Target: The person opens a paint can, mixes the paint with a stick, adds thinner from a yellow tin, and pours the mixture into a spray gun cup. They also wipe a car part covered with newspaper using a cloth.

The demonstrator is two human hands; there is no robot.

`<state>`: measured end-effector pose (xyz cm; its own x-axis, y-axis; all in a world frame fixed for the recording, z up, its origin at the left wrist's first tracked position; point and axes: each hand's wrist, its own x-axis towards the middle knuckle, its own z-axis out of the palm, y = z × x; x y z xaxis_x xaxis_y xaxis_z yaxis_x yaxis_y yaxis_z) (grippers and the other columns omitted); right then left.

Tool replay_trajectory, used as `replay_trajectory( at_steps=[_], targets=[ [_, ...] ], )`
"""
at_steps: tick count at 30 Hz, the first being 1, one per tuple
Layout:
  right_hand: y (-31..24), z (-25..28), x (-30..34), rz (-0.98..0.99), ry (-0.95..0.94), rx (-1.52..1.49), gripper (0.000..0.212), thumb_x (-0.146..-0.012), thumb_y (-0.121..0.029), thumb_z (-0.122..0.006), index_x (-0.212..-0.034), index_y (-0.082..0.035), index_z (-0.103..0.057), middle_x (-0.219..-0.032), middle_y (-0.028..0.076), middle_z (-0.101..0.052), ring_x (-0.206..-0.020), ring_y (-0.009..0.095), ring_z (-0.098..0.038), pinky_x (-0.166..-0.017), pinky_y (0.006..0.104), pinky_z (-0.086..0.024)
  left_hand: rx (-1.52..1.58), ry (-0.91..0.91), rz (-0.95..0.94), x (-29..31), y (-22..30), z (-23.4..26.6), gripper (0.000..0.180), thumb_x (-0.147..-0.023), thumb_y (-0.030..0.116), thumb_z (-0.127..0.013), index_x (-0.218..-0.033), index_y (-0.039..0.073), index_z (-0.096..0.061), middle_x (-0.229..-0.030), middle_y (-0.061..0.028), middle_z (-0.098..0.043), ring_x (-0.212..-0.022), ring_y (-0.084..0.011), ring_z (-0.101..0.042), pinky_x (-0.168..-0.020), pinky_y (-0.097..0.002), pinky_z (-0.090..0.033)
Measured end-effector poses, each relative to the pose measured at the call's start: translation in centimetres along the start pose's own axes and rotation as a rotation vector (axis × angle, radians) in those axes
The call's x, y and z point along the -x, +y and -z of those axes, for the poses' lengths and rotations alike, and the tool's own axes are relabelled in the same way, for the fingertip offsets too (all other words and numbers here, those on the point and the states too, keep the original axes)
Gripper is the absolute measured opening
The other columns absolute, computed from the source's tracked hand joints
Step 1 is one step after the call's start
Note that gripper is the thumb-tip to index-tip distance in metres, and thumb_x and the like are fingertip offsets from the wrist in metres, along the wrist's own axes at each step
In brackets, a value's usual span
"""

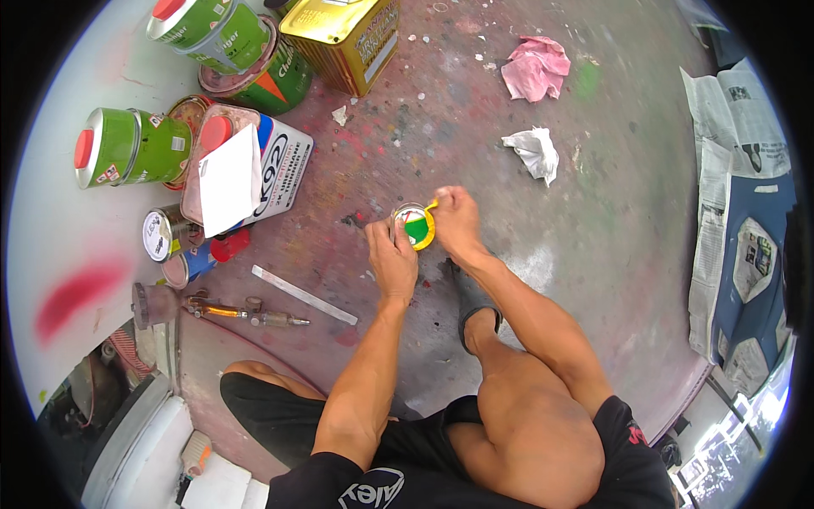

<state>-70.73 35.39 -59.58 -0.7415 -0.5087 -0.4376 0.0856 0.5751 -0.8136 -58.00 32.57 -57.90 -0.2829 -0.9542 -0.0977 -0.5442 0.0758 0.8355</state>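
A small round tin (415,225) with a green, white and yellow top is on the paint-stained floor in front of me. My left hand (393,257) is closed round its left side, the thumb near the rim. At the tin's upper right edge, my right hand (456,219) pinches the end of a yellow strip (432,204). The strip runs along the tin's rim and looks like tape. The fingertips of my right hand are partly hidden. To the left of my left hand lies a flat pale stick (305,294).
A spray gun (246,312) with a hose lies at the left. Green cans (140,146), a rectangular white tin (284,170) and a gold tin (343,42) stand at the upper left. Crumpled pink (536,68) and white paper (534,155) lie ahead. Newspaper-masked blue panels (746,229) are at right.
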Motion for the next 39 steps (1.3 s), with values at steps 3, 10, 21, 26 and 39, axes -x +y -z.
replay_trajectory(
  at_steps=[3,10,21,26,39],
  targets=[
    [0.5,3.6,3.0,-0.082,-0.072,-0.049,0.028,-0.112,-0.024,-0.056,-0.110,0.001,-0.068,-0.086,0.013,-0.071,-0.080,0.025,-0.069,-0.078,0.0424,-0.056,-0.023,0.071,-0.012,0.0,-0.6,-0.4,0.034,-0.113,0.028,-0.062,-0.109,-0.005,-0.055,-0.105,-0.0245,-0.057,-0.101,-0.0450,-0.059,-0.089,-0.0531,-0.046],
    [2.3,10.7,12.9,-0.153,-0.819,0.086,0.022,-0.113,-0.022,-0.054,-0.109,-0.004,-0.066,-0.085,0.009,-0.068,-0.082,0.021,-0.067,-0.078,0.0387,-0.054,-0.041,0.087,0.054,0.8,-0.4,-1.2,0.030,-0.109,0.023,-0.066,-0.107,-0.004,-0.056,-0.103,-0.0230,-0.060,-0.098,-0.0414,-0.062,-0.087,-0.0510,-0.049],
    [-4.5,13.5,9.1,0.305,-0.961,0.683,0.037,-0.100,-0.014,-0.065,-0.134,-0.001,-0.070,-0.135,0.023,-0.070,-0.128,0.042,-0.067,-0.106,0.0525,-0.054,0.032,-0.327,0.385,3.9,2.5,2.7,0.043,-0.100,0.036,-0.081,-0.115,-0.002,-0.068,-0.087,-0.0074,-0.074,-0.076,-0.0185,-0.068,-0.070,-0.0382,-0.054],
    [-4.1,9.4,5.1,0.547,-0.393,0.719,0.073,-0.091,-0.020,-0.083,-0.154,-0.005,-0.050,-0.146,0.020,-0.064,-0.120,0.044,-0.071,-0.098,0.0529,-0.058,0.348,-0.323,0.542,6.1,0.1,1.4,0.032,-0.108,0.032,-0.073,-0.116,0.002,-0.069,-0.082,-0.0024,-0.069,-0.071,-0.0099,-0.063,-0.064,-0.0301,-0.050],
    [-4.1,6.4,2.8,0.749,-0.514,0.866,0.086,-0.083,-0.029,-0.092,-0.158,-0.011,-0.054,-0.138,0.010,-0.071,-0.120,0.032,-0.071,-0.097,0.0492,-0.055,0.242,-0.122,0.444,-3.2,2.9,10.3,0.022,-0.109,0.019,-0.070,-0.126,0.005,-0.074,-0.076,0.0021,-0.064,-0.068,-0.0057,-0.057,-0.059,-0.0253,-0.042]
  ],
)
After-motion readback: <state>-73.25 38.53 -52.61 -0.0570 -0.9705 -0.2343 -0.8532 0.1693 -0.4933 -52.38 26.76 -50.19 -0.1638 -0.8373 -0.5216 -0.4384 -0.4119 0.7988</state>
